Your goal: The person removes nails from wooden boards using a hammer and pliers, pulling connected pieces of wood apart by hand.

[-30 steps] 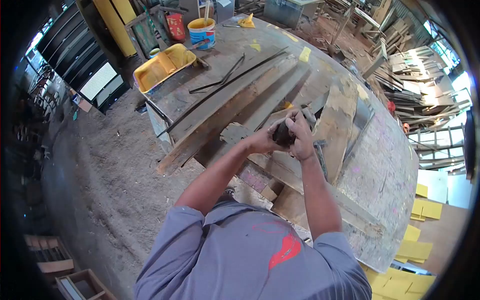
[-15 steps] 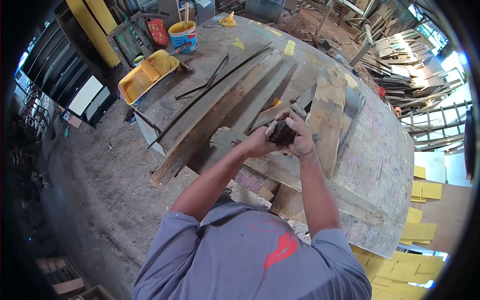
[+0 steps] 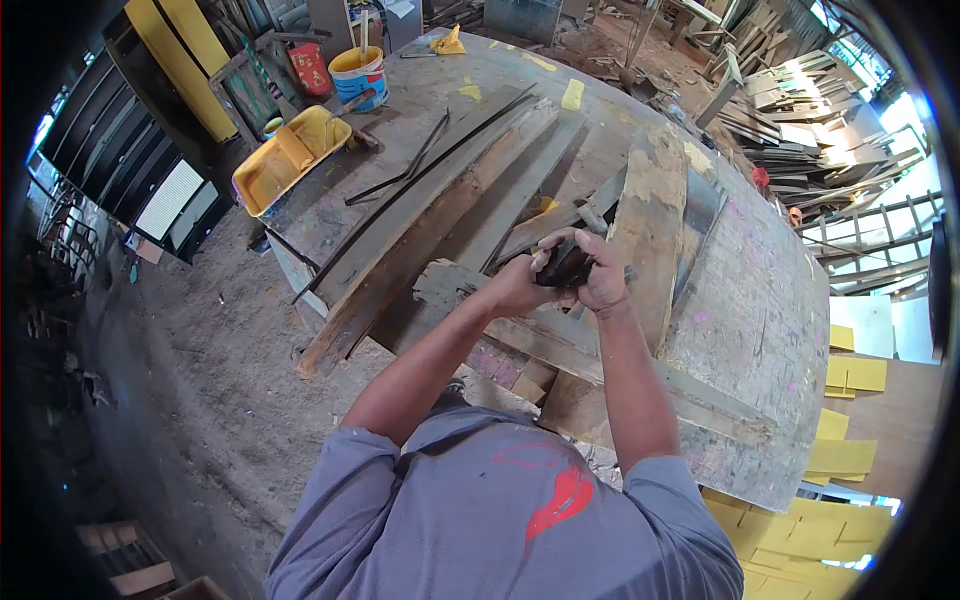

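Observation:
Both hands are closed around a small dark, shiny object (image 3: 566,266) in front of my chest; the fingers cover much of it and I cannot tell its kind. My left hand (image 3: 516,286) grips its near left side. On the right side, my right hand (image 3: 604,280) wraps it with the fingers curled over the top. Under and around the hands lie weathered boards, among them a wide plank (image 3: 650,230) just to the right and a long narrow beam (image 3: 430,235) to the left. A grey board (image 3: 690,393) crosses the near side, partly behind my forearms.
The boards rest on a large paint-stained table (image 3: 750,330). At its far left are a yellow paint tray (image 3: 270,185), a paint bucket (image 3: 360,82) and thin dark strips (image 3: 410,165). Yellow panels (image 3: 800,545) lie at lower right, and scrap wood (image 3: 800,130) is piled beyond the table.
My right hand's fingers have folded down closer over the dark object. The view has shifted slightly; the boards have stayed in place.

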